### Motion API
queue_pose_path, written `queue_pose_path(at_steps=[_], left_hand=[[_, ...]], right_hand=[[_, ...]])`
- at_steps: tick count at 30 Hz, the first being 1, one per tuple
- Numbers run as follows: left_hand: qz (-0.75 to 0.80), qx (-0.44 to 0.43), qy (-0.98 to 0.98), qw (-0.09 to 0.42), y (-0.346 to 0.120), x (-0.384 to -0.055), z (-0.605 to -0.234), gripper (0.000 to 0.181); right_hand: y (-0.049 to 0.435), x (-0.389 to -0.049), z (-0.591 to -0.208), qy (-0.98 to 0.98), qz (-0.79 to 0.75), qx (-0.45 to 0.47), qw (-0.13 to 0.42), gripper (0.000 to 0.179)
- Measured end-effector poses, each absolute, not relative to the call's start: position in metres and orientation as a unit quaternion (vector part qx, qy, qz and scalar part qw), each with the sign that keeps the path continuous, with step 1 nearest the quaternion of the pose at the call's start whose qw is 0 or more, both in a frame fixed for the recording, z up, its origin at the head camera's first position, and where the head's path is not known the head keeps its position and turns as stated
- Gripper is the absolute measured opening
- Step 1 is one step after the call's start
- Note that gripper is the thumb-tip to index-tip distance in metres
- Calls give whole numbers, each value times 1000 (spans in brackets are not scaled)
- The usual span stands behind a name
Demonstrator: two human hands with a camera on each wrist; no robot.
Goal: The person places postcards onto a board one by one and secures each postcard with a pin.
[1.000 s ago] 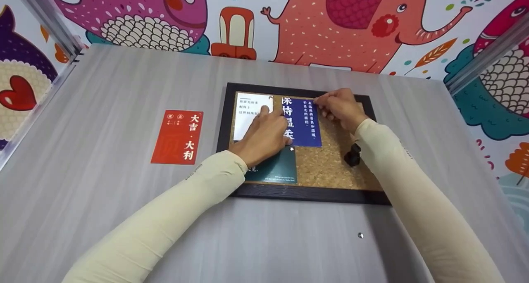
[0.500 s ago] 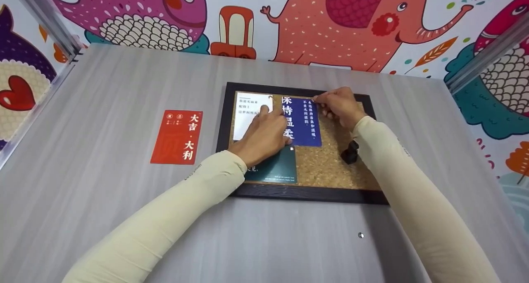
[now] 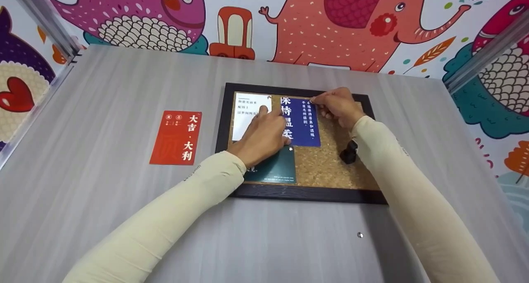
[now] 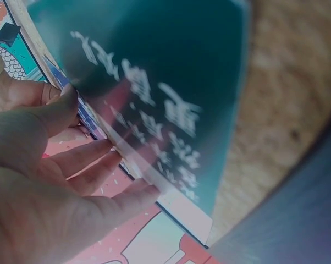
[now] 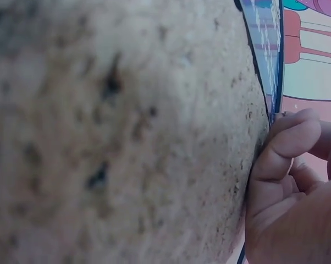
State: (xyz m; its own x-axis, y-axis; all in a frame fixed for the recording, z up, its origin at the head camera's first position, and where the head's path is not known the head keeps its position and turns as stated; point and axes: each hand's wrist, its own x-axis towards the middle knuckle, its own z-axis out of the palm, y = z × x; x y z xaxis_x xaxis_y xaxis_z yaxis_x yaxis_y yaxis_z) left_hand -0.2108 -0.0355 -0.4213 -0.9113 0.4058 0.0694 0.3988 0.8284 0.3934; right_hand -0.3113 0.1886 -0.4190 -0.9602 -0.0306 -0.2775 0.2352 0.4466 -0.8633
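In the head view, my left hand (image 3: 264, 136) rests across a white card (image 3: 244, 122) and a blue card (image 3: 303, 128), fingers spread and pressing. The left wrist view shows those fingers (image 4: 127, 195) extended over the cards beyond a dark green card (image 4: 154, 49). At the blue card's upper right corner, my right hand (image 3: 339, 108) pinches a small shiny thumbtack between thumb and forefinger; its fingertips mostly hide it. All three cards lie on a black-framed corkboard (image 3: 326, 167). Small tacks also show on the white card's upper right corner and the green card's (image 3: 275, 173) upper right corner.
A red card (image 3: 174, 138) lies on the grey table left of the board. One loose thumbtack (image 3: 360, 235) sits in front of the board, near the right forearm. A wall (image 3: 306, 35) printed with cartoon animals stands behind the table.
My right hand and wrist have shifted very slightly left at the blue card's corner. The left hand keeps its place, and the cards lie as before.
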Motion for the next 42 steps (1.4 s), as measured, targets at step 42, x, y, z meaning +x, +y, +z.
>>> queue_pose_path(at_steps=[42], left_hand=[[203,210,956,5,-37,-210,-422,25]], right_hand=[[183,-313,-419,851,-505,71,126,25]])
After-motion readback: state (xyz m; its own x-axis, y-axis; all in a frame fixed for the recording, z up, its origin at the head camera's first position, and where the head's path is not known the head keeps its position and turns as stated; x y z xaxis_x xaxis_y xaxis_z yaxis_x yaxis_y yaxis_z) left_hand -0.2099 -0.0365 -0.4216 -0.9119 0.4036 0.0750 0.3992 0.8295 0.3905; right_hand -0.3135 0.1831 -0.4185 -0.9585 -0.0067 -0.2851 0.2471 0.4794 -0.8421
